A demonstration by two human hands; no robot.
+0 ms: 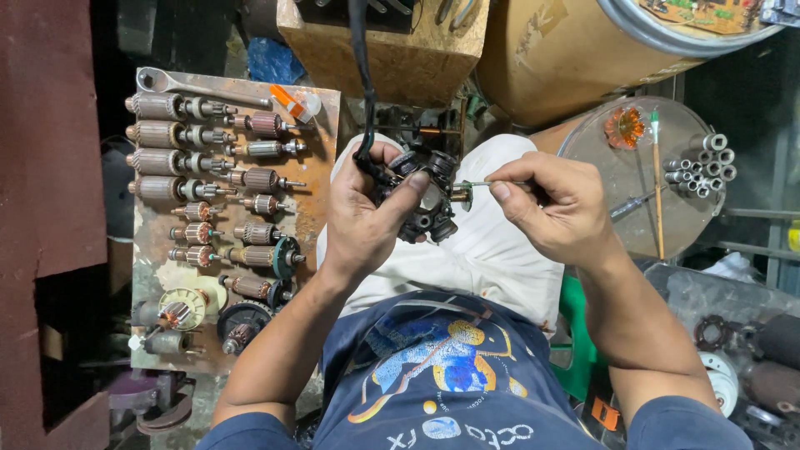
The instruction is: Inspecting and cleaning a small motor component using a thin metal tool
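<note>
My left hand (367, 212) grips a black motor part (423, 196) with a black cable (363, 75) running up from it, held over my lap. My right hand (554, 204) pinches a thin green-tipped tool (483, 185) whose end touches the right side of the motor part. Both hands are close together above my white trousers (467, 258).
A rusty board (321, 179) at left carries several motor armatures (167, 133) in rows and a wrench (192, 86). At right, a round clear lid (633, 167) holds small metal tubes (704, 162), an orange part and sticks. A wooden box (392, 54) and a cardboard drum (567, 58) stand ahead.
</note>
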